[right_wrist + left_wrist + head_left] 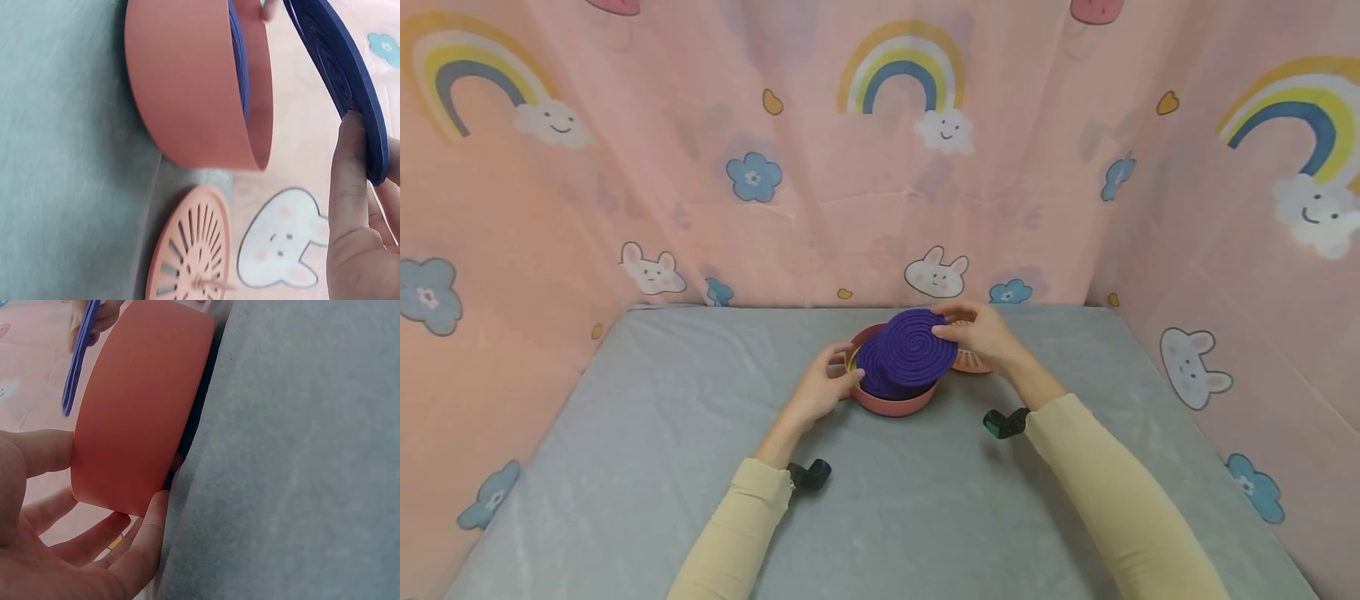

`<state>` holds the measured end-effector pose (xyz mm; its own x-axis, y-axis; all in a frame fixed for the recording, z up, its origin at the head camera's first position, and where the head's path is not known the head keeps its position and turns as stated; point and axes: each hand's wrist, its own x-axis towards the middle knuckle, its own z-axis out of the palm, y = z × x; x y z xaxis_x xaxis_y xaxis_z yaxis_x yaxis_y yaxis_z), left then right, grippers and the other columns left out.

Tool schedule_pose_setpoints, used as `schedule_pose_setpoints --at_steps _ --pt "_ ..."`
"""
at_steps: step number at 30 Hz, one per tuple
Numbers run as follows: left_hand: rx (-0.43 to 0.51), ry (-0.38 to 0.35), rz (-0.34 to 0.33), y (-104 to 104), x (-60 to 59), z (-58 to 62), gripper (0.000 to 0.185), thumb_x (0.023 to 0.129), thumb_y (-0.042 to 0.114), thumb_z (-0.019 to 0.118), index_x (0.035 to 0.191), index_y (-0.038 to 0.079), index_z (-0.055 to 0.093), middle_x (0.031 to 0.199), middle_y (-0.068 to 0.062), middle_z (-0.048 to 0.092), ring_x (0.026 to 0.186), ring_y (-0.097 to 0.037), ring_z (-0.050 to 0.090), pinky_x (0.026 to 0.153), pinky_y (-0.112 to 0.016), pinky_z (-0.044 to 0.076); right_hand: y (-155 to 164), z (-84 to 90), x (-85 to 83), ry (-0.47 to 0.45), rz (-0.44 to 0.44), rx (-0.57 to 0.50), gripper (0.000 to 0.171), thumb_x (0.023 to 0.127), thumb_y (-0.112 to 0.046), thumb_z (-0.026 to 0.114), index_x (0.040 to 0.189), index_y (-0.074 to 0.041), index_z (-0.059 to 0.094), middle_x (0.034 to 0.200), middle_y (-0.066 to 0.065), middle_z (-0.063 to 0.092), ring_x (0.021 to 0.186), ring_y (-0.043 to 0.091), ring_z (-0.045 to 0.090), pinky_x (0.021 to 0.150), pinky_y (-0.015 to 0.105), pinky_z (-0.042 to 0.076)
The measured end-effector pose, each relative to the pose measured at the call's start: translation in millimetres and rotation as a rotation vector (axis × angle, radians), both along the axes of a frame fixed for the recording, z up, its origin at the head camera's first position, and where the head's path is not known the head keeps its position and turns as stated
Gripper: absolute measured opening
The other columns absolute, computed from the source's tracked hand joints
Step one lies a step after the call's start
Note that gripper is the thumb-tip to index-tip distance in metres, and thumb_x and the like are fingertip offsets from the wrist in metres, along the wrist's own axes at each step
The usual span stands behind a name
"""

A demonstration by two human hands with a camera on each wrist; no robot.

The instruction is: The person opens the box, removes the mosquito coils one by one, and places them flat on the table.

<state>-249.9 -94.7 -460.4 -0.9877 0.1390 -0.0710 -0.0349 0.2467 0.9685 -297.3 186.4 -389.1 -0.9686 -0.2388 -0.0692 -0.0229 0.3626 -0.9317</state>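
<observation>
In the head view a round coral-pink mosquito coil box [891, 407] stands towards the back of the table, its top open. My left hand [820, 385] holds its left side, thumb at the rim and fingers curled against the wall [140, 406]. Inside lies a purple spiral mosquito coil [868, 375], with a thin yellow arc showing by the left rim. Another purple mosquito coil [917, 346] is tilted above the box, pinched at its right edge between thumb and fingers of my right hand [977, 333]. The right wrist view shows this held coil [350, 69] nearly edge-on.
Right behind the box lies a pink slotted lid [187, 237] with a thin spike at its centre. A grey cloth [700, 467] covers the table. Pink curtains [820, 233] with rainbows and rabbits enclose the back and sides. Small black devices [810, 475] sit at both wrists.
</observation>
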Motion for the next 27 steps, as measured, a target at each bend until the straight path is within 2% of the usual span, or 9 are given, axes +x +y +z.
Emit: schedule_pose_setpoints --at_steps 6,10,15,21,27 --pt "0.008 0.002 -0.013 -0.4 1.1 1.1 0.051 0.09 0.023 0.067 0.137 0.02 0.047 0.134 -0.012 0.046 0.119 -0.028 0.051 0.078 -0.033 0.056 23.0 -0.7 2.9 0.024 -0.031 -0.042 0.045 0.085 -0.021 0.073 0.126 -0.006 0.059 0.117 0.013 0.052 0.103 0.026 0.051 0.078 0.028 0.052" --pt "0.008 0.0 -0.013 -0.4 -0.2 -0.5 0.051 0.09 0.023 0.067 0.137 0.02 0.047 0.133 -0.012 0.046 0.119 -0.027 0.052 0.077 -0.033 0.056 41.3 -1.0 5.0 0.033 -0.06 -0.058 0.047 0.086 -0.018 0.073 0.127 -0.002 0.057 0.11 0.011 0.052 0.099 0.019 0.052 0.077 0.022 0.052" --pt "-0.001 0.0 -0.005 -0.2 -1.3 -1.6 0.052 0.09 0.024 0.067 0.137 0.02 0.047 0.133 -0.011 0.046 0.119 -0.027 0.052 0.077 -0.032 0.056 65.7 -1.8 7.6 0.016 -0.105 -0.06 0.05 0.086 -0.019 0.072 0.129 -0.001 0.053 0.114 0.012 0.047 0.096 0.015 0.057 0.078 0.021 0.053" --pt "0.006 -0.015 -0.013 1.4 0.1 1.9 0.053 0.09 0.024 0.068 0.138 0.02 0.047 0.133 -0.012 0.046 0.118 -0.027 0.053 0.079 -0.033 0.056 97.8 -2.1 16.0 0.033 -0.153 -0.064 0.054 0.087 -0.023 0.071 0.132 0.0 0.051 0.118 0.008 0.043 0.097 0.013 0.051 0.077 0.019 0.052" --pt "0.003 -0.017 -0.013 0.2 0.1 0.9 0.051 0.09 0.025 0.067 0.137 0.021 0.047 0.133 -0.012 0.045 0.119 -0.028 0.052 0.079 -0.034 0.056 128.6 -4.5 22.5 0.016 -0.193 -0.098 0.056 0.09 -0.021 0.067 0.136 0.002 0.045 0.119 0.006 0.043 0.096 0.01 0.053 0.077 0.018 0.052"
